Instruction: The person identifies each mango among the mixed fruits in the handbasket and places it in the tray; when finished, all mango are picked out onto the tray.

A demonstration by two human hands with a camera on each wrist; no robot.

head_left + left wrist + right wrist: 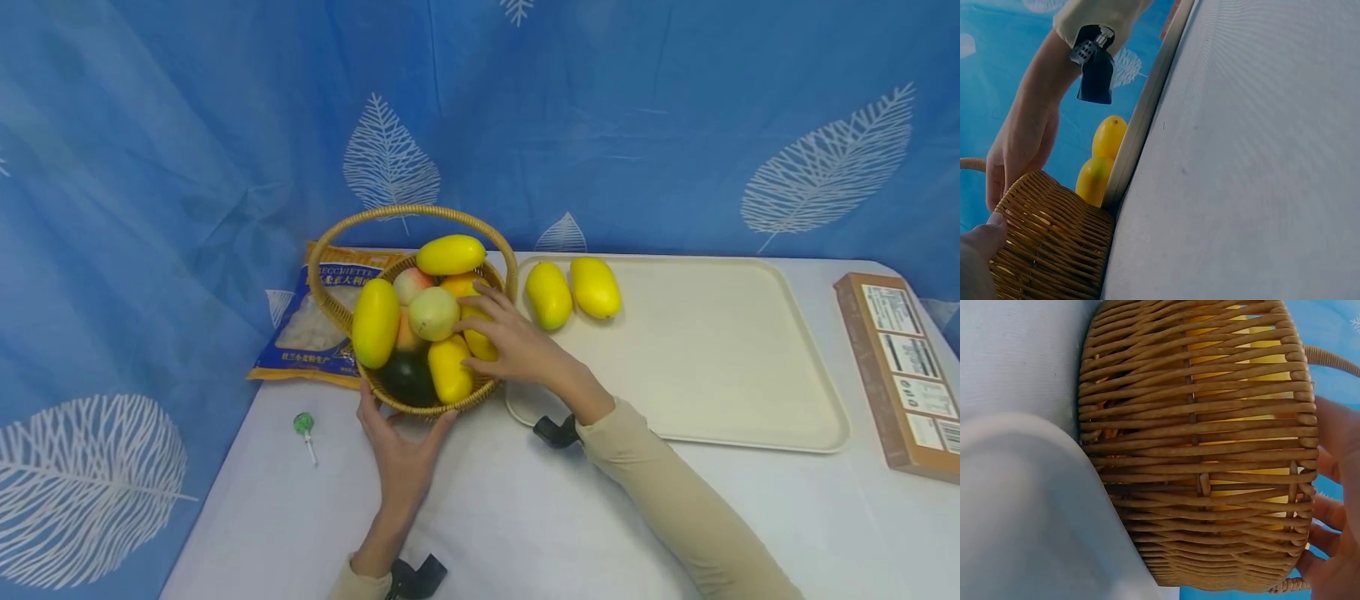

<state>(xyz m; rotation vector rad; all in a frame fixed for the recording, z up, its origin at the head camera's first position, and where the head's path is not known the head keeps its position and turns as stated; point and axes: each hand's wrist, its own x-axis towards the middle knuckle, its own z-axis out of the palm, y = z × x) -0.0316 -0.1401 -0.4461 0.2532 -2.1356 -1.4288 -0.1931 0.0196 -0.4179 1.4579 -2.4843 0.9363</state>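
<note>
A wicker basket (480, 398) with a tall arched handle holds several yellow mangoes (376, 323), a peach (412, 286), a pale green round fruit (433, 314) and a dark green fruit (407, 378). My left hand (405, 454) holds the basket's near side, thumb and fingers spread around it; in the left wrist view the thumb (991, 236) lies at the rim. Over the basket's right side, my right hand (517, 337) grips a mango (480, 343) between thumb and fingers. Its fingertips overlap the pale green fruit. The right wrist view shows its fingers (1329, 540) beyond the rim.
Two more mangoes (595, 287) lie at the left end of a cream tray (712, 358), right of the basket. Behind the basket is a blue pasta bag (303, 342). A green lollipop (304, 425) lies at left, a brown box (900, 375) at far right.
</note>
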